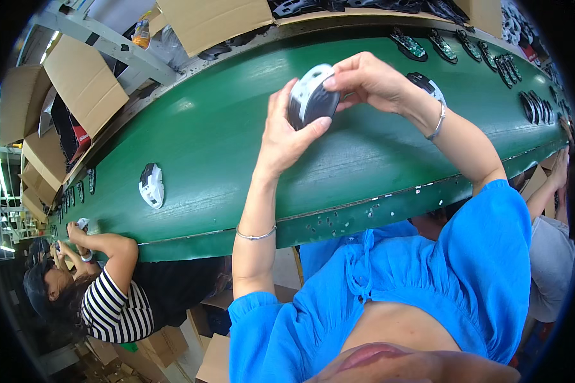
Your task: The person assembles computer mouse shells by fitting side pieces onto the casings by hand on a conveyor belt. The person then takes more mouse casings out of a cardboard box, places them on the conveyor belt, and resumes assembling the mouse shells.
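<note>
Above the green work surface I hold a black and pale grey computer mouse (pixel 314 96), tilted up on its side. My left hand (pixel 282 131) is closed round its lower left side, the thumb along its bottom edge. My right hand (pixel 374 83) pinches at its upper right edge with thumb and forefinger; the fingertips are partly hidden. Behind my right wrist lies another black and white mouse part (pixel 427 86), partly covered by the wrist. A similar white and black mouse part (pixel 151 185) lies to the left of my hands.
Green circuit boards in dark shells (pixel 442 46) line the far right of the green surface (pixel 223 147). Several dark curved shells (pixel 535 107) stand further right. Open cardboard boxes (pixel 86 80) border the far side. A person in a striped top (pixel 118 306) works at left; another person's arm (pixel 556 175) is at right.
</note>
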Demonstrator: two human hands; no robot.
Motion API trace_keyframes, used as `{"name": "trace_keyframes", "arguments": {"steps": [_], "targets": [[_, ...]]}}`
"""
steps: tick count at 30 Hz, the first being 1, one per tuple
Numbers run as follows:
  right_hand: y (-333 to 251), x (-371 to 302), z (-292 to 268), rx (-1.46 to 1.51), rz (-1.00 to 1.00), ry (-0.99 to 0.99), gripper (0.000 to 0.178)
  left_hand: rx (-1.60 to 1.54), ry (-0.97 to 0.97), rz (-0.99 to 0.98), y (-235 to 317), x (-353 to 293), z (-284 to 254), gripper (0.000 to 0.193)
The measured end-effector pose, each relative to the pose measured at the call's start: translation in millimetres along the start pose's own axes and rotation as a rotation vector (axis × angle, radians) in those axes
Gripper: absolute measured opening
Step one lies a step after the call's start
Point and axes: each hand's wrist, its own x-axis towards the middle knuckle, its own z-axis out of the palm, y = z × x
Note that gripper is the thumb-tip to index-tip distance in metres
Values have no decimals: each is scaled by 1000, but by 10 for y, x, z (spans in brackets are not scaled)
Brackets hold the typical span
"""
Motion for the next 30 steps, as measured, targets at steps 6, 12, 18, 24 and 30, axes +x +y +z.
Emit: {"name": "trace_keyframes", "arguments": {"steps": [6, 12, 18, 24, 30], "targets": [[143, -146, -415, -607, -66, 195, 48, 406, -138, -237, 67, 34, -17, 64], [178, -148, -361, -859, -66, -122, 65, 359, -383, -366, -24, 169, 48, 62], [177, -48, -473, -676, 120, -189, 56, 446, -557, -466, 56, 326, 88, 62], [200, -140, -453, -599, 118, -181, 49, 406, -502, -542, 55, 366, 167, 65], [343, -243, -480, -622, 32, -104, 48, 471, -542, -516, 36, 399, 133, 72]]}}
